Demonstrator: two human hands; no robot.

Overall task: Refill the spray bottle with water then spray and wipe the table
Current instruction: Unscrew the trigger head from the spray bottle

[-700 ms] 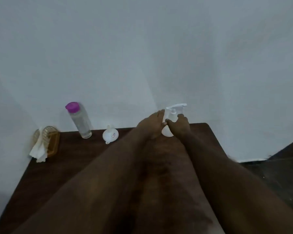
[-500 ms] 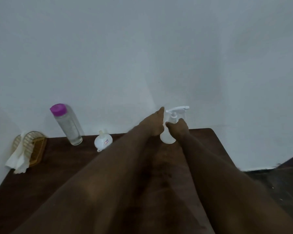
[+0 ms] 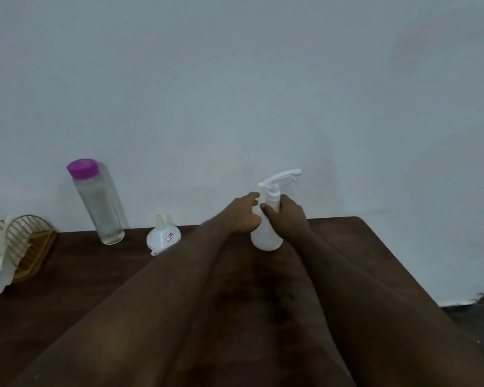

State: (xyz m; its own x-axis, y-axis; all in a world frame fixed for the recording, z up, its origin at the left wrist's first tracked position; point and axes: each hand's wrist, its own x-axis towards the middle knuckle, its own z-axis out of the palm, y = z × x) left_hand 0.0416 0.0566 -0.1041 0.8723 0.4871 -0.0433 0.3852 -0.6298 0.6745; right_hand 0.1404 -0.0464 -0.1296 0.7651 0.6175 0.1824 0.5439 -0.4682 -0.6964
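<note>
your right hand [image 3: 287, 219] is wrapped round the neck of the white spray bottle [image 3: 266, 238], standing upright at the far edge of the dark table [image 3: 375, 261]. your left hand [image 3: 242, 216] lies curled against its left side; whether it grips cannot be told. the bottle looks light: twisting the head off may tip it, and your left forearm could knock the funnel [image 3: 162, 236] beside it.

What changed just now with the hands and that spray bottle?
The left hand dropped slightly: its fingers, earlier pointing up beside the spray head, now curl toward the neck of the spray bottle; whether they grip is unclear. The right hand still holds the neck. The bottle stands where it was, head on; water bottle and funnel unmoved.
</note>
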